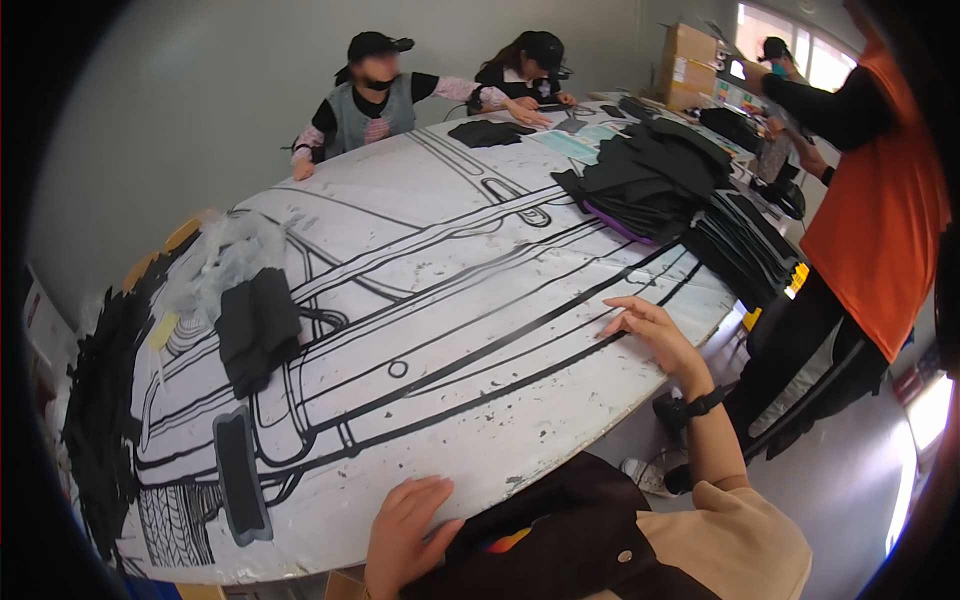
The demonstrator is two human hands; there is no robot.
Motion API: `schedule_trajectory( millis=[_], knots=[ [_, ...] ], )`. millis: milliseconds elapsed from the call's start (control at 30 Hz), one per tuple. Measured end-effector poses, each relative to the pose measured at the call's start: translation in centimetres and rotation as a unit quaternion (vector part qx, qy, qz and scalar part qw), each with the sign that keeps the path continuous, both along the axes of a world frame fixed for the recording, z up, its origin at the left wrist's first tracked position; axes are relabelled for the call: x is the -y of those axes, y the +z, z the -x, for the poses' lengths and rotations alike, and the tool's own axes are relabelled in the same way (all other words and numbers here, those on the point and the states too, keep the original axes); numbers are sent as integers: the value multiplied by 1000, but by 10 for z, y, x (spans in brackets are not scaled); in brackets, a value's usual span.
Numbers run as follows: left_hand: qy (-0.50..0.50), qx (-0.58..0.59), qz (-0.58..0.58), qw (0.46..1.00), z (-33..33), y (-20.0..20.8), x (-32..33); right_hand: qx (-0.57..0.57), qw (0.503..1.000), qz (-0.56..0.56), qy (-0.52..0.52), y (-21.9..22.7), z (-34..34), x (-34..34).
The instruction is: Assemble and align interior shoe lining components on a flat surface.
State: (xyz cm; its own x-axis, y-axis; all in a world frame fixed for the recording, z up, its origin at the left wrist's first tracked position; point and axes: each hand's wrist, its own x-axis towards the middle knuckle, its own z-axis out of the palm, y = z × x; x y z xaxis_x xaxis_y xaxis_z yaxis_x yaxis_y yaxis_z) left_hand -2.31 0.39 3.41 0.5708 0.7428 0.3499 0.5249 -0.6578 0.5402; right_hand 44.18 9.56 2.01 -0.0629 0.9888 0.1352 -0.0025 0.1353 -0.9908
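My left hand [408, 528] is at the near edge of the white table [490, 420], its fingers stretched out with nothing in them. Over the table's right part, my right hand [648, 332] hovers or rests with its fingers apart and loosely bent, holding nothing; whether it touches the surface I cannot tell. A long dark grey pad with a lighter rim [241, 478] lies at the near left. Beyond it is a folded pile of dark fabric pieces [258, 330], beside a crumpled clear plastic bag [225, 250]. Farther off from my right hand lies a large stack of dark fabric pieces [660, 170].
Another fanned stack of dark pieces [740, 250] lies at the right edge. Dark strips [100, 400] hang along the left side. Two people sit across the table, one reaching over it. A person in an orange vest [870, 230] stands close on the right. Cardboard boxes [690, 65] stand behind.
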Motion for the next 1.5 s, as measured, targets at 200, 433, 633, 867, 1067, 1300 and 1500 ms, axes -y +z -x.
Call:
schedule_trajectory(
  millis=[200,433,633,867,1067,1300,1500],
  knots=[
    [9,127,145,981,18,12,15,38,999,-17,0,4,10,0],
    [41,143,203,968,15,16,9,44,999,-4,7,-3,1,1],
    [67,183,262,945,21,13,12,81,996,-8,33,-2,5,0],
    [116,291,357,880,20,13,10,147,988,-31,42,1,1,5],
    [160,341,363,852,15,14,9,170,982,-51,59,5,0,1],
    [142,398,378,824,19,4,4,151,986,-37,55,5,1,1],
    [85,413,377,825,28,-8,6,71,997,-12,23,0,4,2]
  ],
)
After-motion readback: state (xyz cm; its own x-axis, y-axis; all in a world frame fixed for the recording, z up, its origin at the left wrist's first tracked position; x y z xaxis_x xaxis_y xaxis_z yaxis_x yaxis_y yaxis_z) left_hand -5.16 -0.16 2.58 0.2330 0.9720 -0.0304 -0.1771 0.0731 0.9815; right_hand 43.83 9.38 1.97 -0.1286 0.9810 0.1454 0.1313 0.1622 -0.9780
